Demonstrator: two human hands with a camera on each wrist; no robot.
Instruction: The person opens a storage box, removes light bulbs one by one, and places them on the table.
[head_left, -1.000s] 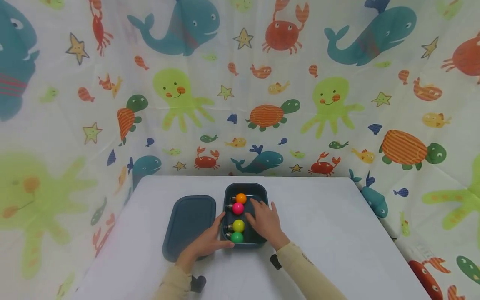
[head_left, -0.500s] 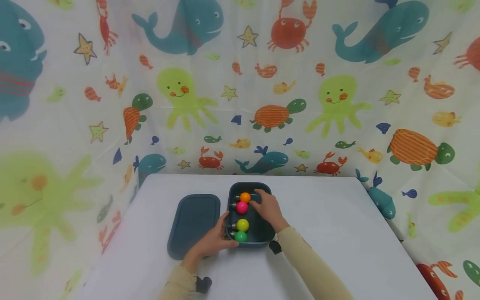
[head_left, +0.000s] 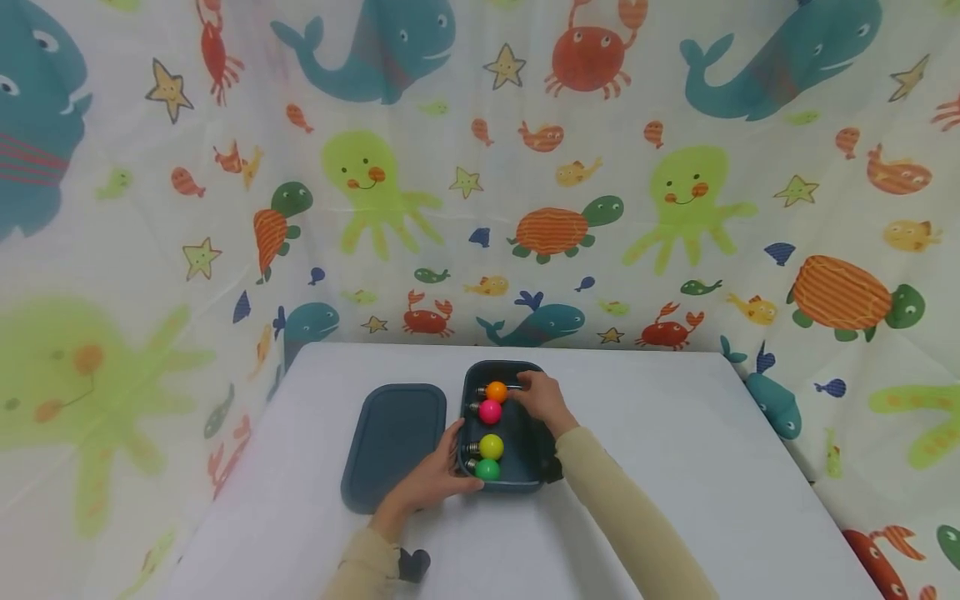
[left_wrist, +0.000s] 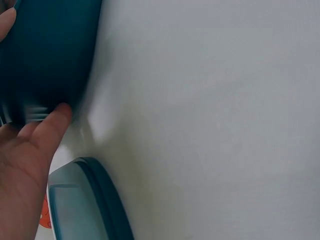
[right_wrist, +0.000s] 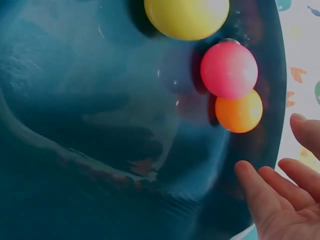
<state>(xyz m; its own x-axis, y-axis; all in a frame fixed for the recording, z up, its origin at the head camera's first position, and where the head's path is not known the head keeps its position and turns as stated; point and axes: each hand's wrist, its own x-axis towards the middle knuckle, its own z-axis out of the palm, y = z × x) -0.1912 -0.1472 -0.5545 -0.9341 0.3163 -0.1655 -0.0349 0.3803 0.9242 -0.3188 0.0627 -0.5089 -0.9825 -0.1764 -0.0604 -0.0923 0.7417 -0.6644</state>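
A dark blue-green plastic box [head_left: 517, 454] stands on the white table, with small light bulbs lying along its left side. An orange bulb [head_left: 497, 392] is farthest back, then come a pink bulb [head_left: 491, 412], a yellow bulb [head_left: 491, 447] and a green bulb [head_left: 487, 470]. Their screw bases point left. My left hand [head_left: 431, 479] holds the box at its front left corner, thumb at the front wall and fingers at the left wall. My right hand [head_left: 546, 402] is over the far right rim, close to the orange bulb; in the right wrist view its fingers [right_wrist: 252, 187] are spread and hold nothing.
The matching flat lid [head_left: 395, 446] lies on the white table [head_left: 660, 450] just left of the box. Behind the table hangs a curtain [head_left: 420, 275] printed with sea animals. A dark strap [head_left: 414, 565] is at my left wrist.
My right hand has moved from over the middle of the box back toward its far right rim. The left hand stays at the corner; the whole head view has shifted slightly.
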